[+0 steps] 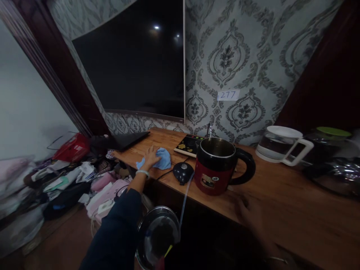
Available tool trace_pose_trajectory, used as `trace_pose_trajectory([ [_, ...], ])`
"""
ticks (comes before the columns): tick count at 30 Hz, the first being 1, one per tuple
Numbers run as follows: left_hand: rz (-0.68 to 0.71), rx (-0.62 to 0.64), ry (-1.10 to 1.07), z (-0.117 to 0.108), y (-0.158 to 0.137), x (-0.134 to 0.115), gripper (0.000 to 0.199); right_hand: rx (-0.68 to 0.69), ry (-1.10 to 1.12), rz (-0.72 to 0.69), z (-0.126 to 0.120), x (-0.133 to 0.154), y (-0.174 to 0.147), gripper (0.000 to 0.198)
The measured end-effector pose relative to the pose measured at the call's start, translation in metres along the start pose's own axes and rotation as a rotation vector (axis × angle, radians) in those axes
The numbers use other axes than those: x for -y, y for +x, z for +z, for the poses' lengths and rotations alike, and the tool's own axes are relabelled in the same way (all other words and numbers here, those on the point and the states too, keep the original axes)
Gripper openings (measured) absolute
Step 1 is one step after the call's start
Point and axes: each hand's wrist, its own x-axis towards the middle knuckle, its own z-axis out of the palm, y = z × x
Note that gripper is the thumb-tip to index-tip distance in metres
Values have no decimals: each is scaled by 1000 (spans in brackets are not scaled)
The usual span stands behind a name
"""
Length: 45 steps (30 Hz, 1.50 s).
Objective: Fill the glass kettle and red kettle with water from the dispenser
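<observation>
My left hand (151,158) presses on a crumpled blue cloth (163,159) lying near the front edge of the wooden table, its fingers gripping the fabric. To the right of the cloth sits a small black dome-shaped device (183,172) with a silver button and a clear tube (184,204) hanging over the edge. Beside it stands a red and black electric kettle (213,172), upright and lidless, with its handle toward the right. Below that handle, my right hand (249,213) is dark and motion-blurred at the table's front; its fingers are hard to make out.
An induction cooker (186,146) is behind the kettle. A glass jug with a white lid (278,144) stands at the right. Below the edge is a metal pot (159,234). Clothes and bags (92,183) pile up at left; a laptop (126,140) lies at the table's left end.
</observation>
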Motion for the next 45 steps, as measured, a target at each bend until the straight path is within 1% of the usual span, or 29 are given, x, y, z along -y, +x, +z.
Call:
trace_pose_trajectory([
  [2,-18,27,-13,9,-2,-8,66,-5,-12,16,0,0,0,42],
  [5,-90,99,9,24,-4,-16,77,-34,16,-8,1,1,0,42],
  [7,-133,128,42,33,-4,-17,77,-45,44,-26,1,2,0,41],
  [8,-124,136,58,37,-4,-16,73,-49,49,-26,1,3,0,41],
  [9,-87,145,70,39,-3,-15,68,-49,51,-23,1,4,0,41],
  [11,39,176,79,40,-1,-9,61,-50,48,-14,1,5,0,43],
  [13,165,213,81,35,1,-3,59,-57,50,-10,1,4,1,43],
  [14,205,229,82,31,3,0,59,-62,52,-8,2,4,1,43],
  [16,233,259,90,21,5,4,61,-67,56,-7,3,4,2,41],
  [18,219,258,95,12,5,5,65,-68,73,-18,4,4,2,40],
  [19,210,229,86,9,3,3,67,-69,85,-24,4,4,2,40],
  [20,209,173,65,7,0,-1,67,-73,96,-25,5,4,2,40],
  [21,219,93,28,7,-5,-5,64,-80,105,-25,5,5,2,39],
  [22,232,-9,-26,9,-12,-10,57,-87,114,-23,6,5,2,39],
  [24,237,-223,-173,18,-32,-22,34,-95,122,-15,7,5,2,38],
  [25,206,-319,-261,25,-45,-28,23,-96,126,-11,8,6,2,37],
  [26,172,-376,-345,34,-57,-33,21,-96,130,-7,8,6,3,37],
  [27,142,-403,-432,42,-70,-39,23,-100,134,-1,9,6,3,37],
  [29,87,-409,-588,59,-92,-47,26,-102,148,-1,10,6,3,36],
  [31,3,-400,-692,73,-108,-53,26,-98,177,-24,11,6,4,36],
  [34,-99,-397,-773,85,-118,-57,28,-97,202,-41,11,6,4,36],
  [37,-149,-425,-802,88,-117,-55,32,-105,190,-40,10,7,4,35],
  [39,-165,-413,-793,87,-113,-53,37,-111,187,-54,9,10,4,35],
  [42,-138,-372,-783,85,-107,-53,40,-118,201,-68,7,13,3,34],
  [45,-129,-370,-762,84,-104,-55,38,-114,219,-58,7,13,3,34],
])
